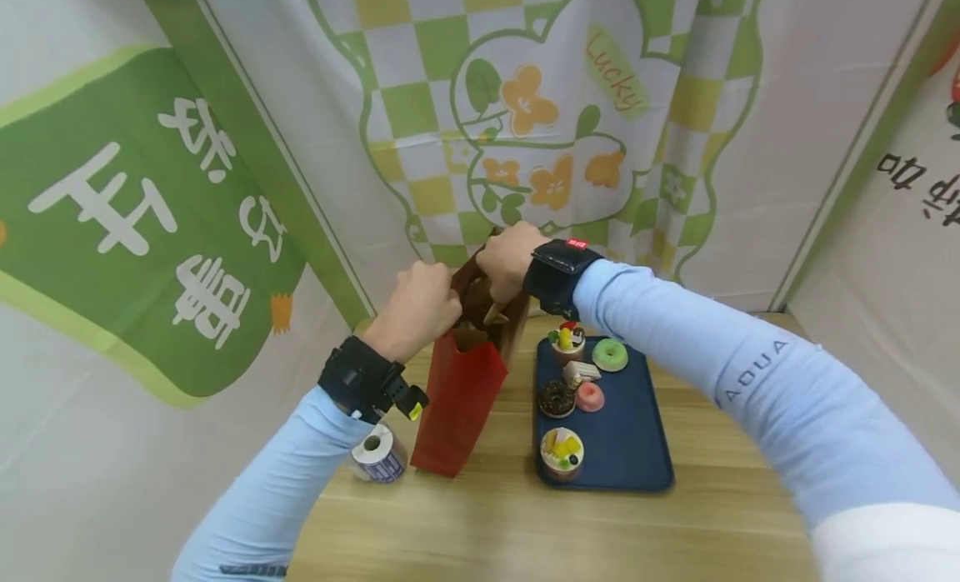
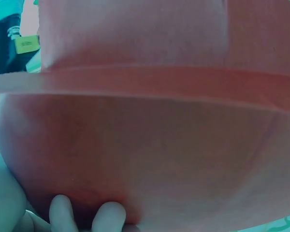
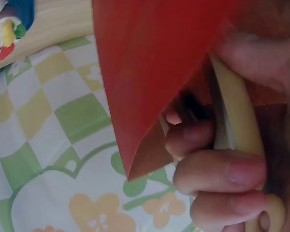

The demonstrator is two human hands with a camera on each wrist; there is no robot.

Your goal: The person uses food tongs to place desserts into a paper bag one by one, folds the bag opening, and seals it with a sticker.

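Nearest, on a pale wooden table (image 1: 555, 532), one roll of printed labels (image 1: 382, 461). Just beside, one tall paper bag (image 1: 456, 411): red outside, brown inside; stands upright, gapes at the top. To the right, one dark blue tray (image 1: 630, 436) with two dessert cups (image 1: 562, 457), three ring doughnuts (image 1: 555, 408) (brown, green, pink) and one cake slice (image 1: 582, 371). At the bag's mouth, two hands: a left hand (image 1: 420, 307) gripping the rim with curled fingers; a right hand (image 1: 510, 258) curled round one beige-handled utensil (image 3: 239, 113). Behind, one checked curtain (image 1: 444, 119).
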